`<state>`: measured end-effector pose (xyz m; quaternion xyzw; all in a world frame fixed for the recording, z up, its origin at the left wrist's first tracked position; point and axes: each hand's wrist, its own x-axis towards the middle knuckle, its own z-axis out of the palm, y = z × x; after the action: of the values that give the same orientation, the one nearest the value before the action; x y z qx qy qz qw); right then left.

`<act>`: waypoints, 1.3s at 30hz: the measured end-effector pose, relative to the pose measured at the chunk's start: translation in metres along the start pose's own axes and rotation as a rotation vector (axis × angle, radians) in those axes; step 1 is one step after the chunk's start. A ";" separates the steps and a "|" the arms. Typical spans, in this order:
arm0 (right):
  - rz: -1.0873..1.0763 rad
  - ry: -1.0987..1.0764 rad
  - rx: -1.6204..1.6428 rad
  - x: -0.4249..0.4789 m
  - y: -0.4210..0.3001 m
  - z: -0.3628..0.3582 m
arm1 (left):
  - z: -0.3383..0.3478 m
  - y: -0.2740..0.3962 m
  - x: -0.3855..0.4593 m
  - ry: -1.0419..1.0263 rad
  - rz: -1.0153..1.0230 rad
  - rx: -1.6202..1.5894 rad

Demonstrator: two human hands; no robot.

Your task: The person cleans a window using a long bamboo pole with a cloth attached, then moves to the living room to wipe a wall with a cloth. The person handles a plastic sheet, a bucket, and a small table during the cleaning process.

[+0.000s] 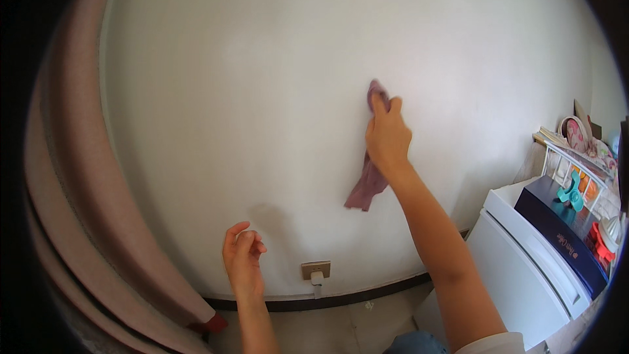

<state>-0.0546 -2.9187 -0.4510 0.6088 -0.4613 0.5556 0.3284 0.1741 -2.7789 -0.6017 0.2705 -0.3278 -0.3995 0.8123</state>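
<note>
A mauve cloth (366, 187) is bunched in the fingers of my right hand (390, 137), which presses it to the white wall (236, 108). The loose end of the cloth hangs down beside my wrist. Lower and to the left, my left hand (244, 250) is raised in front of the wall with its fingers loosely curled and nothing visible in them. A shadow falls on the wall to the right of that hand.
A wall socket (316, 269) with a white plug (317, 279) sits low, above the dark skirting board (295, 303). Pink curtains (83, 132) hang at left. At right, a small white fridge (511, 265) carries a dark blue box (555, 236); a teal plastic item (571, 192) rests on the box.
</note>
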 end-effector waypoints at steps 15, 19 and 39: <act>-0.679 -0.293 0.088 -0.098 -0.009 0.028 | 0.009 0.007 -0.009 -0.059 -0.003 0.062; -0.036 -0.269 0.108 -0.051 0.004 -0.004 | 0.015 0.008 -0.013 -0.038 0.028 0.084; 0.263 -0.414 0.142 -0.142 0.095 -0.005 | 0.018 0.004 -0.014 -0.099 0.034 0.147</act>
<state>-0.1390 -2.9199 -0.6001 0.6659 -0.5539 0.4880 0.1084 0.1558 -2.7688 -0.5919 0.3036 -0.4006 -0.3733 0.7797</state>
